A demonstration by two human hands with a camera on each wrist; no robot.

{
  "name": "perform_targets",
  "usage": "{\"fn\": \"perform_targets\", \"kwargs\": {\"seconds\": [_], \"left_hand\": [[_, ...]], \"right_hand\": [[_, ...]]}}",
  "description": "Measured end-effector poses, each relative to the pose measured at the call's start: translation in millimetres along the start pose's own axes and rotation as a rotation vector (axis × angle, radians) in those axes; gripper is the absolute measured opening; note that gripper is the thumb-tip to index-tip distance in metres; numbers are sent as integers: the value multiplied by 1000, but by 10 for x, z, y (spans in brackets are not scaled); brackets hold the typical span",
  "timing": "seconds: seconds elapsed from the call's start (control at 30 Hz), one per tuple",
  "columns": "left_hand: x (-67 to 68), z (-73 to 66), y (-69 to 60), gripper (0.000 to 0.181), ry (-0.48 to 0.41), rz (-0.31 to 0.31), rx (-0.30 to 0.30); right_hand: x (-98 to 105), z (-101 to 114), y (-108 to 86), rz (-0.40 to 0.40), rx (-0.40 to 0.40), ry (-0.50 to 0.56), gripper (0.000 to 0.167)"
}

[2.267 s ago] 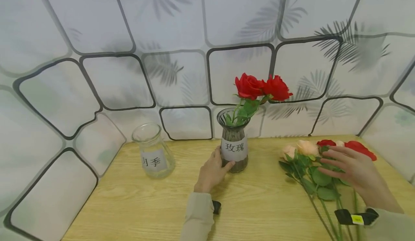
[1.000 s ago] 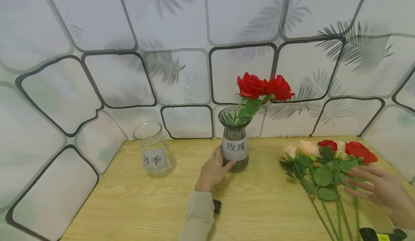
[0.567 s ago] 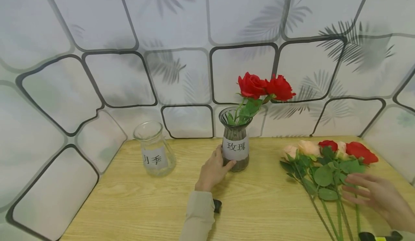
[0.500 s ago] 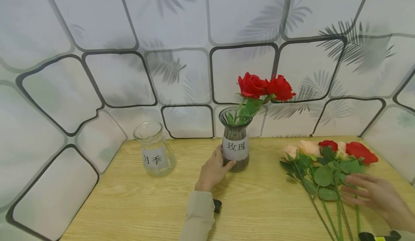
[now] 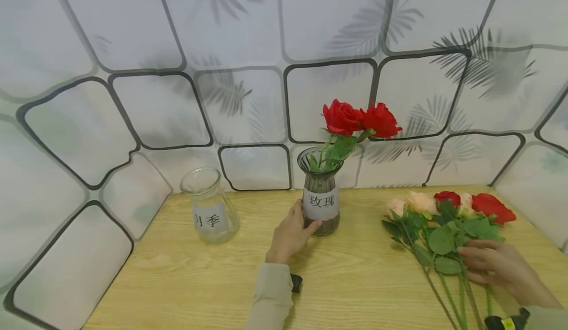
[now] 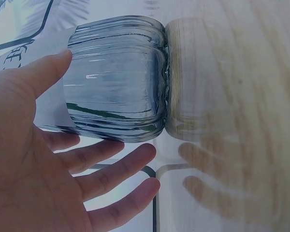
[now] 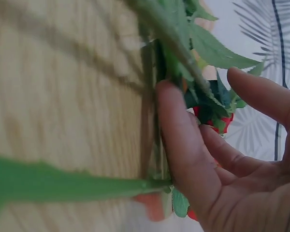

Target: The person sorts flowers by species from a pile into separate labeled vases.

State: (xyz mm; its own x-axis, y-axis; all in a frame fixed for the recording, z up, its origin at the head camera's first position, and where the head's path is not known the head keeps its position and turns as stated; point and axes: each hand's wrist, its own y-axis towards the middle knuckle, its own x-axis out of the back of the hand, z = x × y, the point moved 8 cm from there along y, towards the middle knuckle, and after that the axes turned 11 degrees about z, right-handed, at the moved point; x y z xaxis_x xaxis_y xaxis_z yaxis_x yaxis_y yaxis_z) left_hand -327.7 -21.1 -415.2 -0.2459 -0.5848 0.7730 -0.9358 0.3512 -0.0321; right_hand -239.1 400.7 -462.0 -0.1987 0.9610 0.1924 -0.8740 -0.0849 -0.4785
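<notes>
My left hand [image 5: 290, 234] holds a smoky ribbed glass vase [image 5: 321, 187] low on its left side. In the left wrist view its thumb [image 6: 53, 67] lies over the white paper label and the other fingers reach along the far side. Two red roses [image 5: 341, 118] lean right out of this vase. My right hand [image 5: 497, 266] is low over the stems of a bunch of peach and red roses [image 5: 443, 238] lying on the table. The right wrist view shows its thumb apart from the fingers [image 7: 181, 135], which reach in among green stems [image 7: 176, 46].
A clear glass vase [image 5: 213, 211] with a lettered paper label and no flowers stands on the left of the wood-grain table [image 5: 199, 280]. A patterned wall covering [image 5: 248, 108] rises behind the table's back edge and along both sides.
My right hand has come down from over the blossoms, swung out right, then shifted back left onto the stems. The left hand and both vases have stayed in place.
</notes>
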Motion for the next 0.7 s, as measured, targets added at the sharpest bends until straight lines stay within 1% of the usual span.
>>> {"fn": "perform_targets", "kwargs": {"seconds": [0.1, 0.37, 0.5, 0.57, 0.7], "left_hand": [[2, 2, -4, 80, -2, -2, -6], [2, 16, -6, 80, -8, 5, 9], [13, 12, -3, 80, -9, 4, 8], [19, 9, -4, 80, -9, 0, 6], [21, 13, -9, 79, -8, 1, 10]], "right_hand": [[1, -15, 24, -2, -14, -16, 87], [-41, 0, 23, 6, -21, -54, 73], [-32, 14, 35, 7, -16, -50, 69], [-16, 12, 47, 6, -15, -41, 71], [-1, -1, 61, 34, 0, -75, 75]]}}
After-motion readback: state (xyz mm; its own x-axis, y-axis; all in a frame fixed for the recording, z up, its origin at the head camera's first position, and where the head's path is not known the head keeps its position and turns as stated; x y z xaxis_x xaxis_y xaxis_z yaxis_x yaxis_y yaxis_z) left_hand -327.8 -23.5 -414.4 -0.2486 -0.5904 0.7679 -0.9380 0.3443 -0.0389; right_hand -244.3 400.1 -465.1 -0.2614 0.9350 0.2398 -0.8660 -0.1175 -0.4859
